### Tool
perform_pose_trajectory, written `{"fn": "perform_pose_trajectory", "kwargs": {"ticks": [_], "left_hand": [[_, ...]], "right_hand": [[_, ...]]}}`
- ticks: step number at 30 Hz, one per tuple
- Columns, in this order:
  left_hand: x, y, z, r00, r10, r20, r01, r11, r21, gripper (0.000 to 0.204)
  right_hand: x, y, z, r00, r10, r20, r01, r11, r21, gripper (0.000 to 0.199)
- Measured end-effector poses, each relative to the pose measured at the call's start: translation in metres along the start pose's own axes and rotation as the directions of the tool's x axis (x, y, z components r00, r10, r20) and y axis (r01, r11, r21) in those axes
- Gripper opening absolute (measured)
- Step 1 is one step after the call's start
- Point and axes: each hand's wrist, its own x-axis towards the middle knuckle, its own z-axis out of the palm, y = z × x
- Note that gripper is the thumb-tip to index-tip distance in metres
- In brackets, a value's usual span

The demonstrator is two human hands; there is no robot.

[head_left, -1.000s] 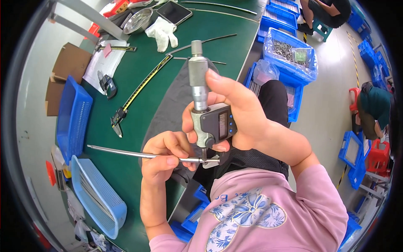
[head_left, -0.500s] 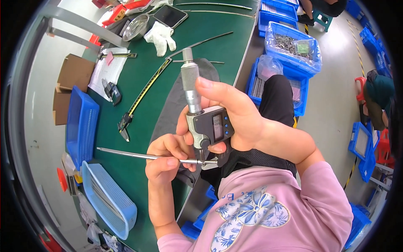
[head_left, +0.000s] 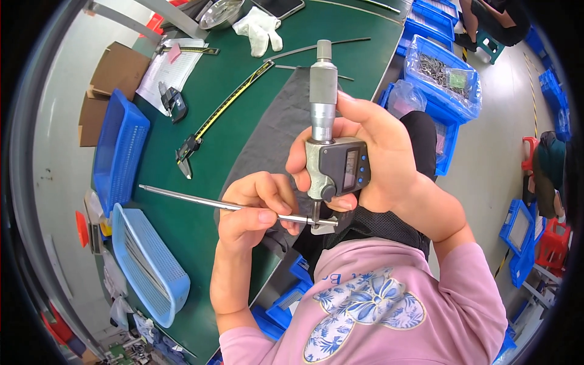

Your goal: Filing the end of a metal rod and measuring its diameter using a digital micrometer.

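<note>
Left grip (head_left: 252, 210) pinches a slim silver metal rod (head_left: 182, 195), right grip (head_left: 389, 152) clasps a grey digital micrometer (head_left: 333, 159), seemingly measuring; steadiness needed next.

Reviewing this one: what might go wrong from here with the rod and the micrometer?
The left hand pinches the thin rod partway along, with a long end sticking out unsupported, so it could tilt. The right hand appears to hold the micrometer up alone; if its hold slips, the tool might drop.

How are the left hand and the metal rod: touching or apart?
Touching. The head view shows the left hand pinching the metal rod between thumb and fingers.
</note>
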Motion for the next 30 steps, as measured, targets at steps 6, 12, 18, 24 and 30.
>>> {"fn": "perform_pose_trajectory", "kwargs": {"ticks": [6, 12, 18, 24, 30], "left_hand": [[0.001, 0.000, -0.001, 1.000, -0.008, 0.002, 0.008, 1.000, 0.014, 0.015], [0.002, 0.000, 0.001, 1.000, -0.015, -0.025, 0.015, 1.000, 0.001, 0.017], [0.000, 0.000, 0.000, 0.998, -0.023, -0.051, 0.024, 0.999, 0.033, 0.018], [0.002, 0.000, 0.001, 1.000, -0.006, -0.011, 0.006, 1.000, 0.004, 0.017], [0.000, 0.001, 0.001, 0.999, 0.016, 0.029, -0.015, 0.999, -0.032, 0.016]], "right_hand": [[0.000, -0.001, 0.000, 0.999, -0.032, 0.028, 0.035, 0.990, -0.140, 0.070], [0.003, 0.001, -0.004, 0.999, -0.034, 0.041, 0.039, 0.991, -0.127, 0.070], [0.002, 0.000, -0.002, 0.997, -0.016, 0.076, 0.024, 0.995, -0.101, 0.074], [-0.001, 0.001, 0.004, 1.000, -0.014, -0.026, 0.010, 0.989, -0.149, 0.075], [0.001, 0.003, -0.001, 1.000, -0.029, 0.003, 0.029, 1.000, 0.001, 0.073]]}}
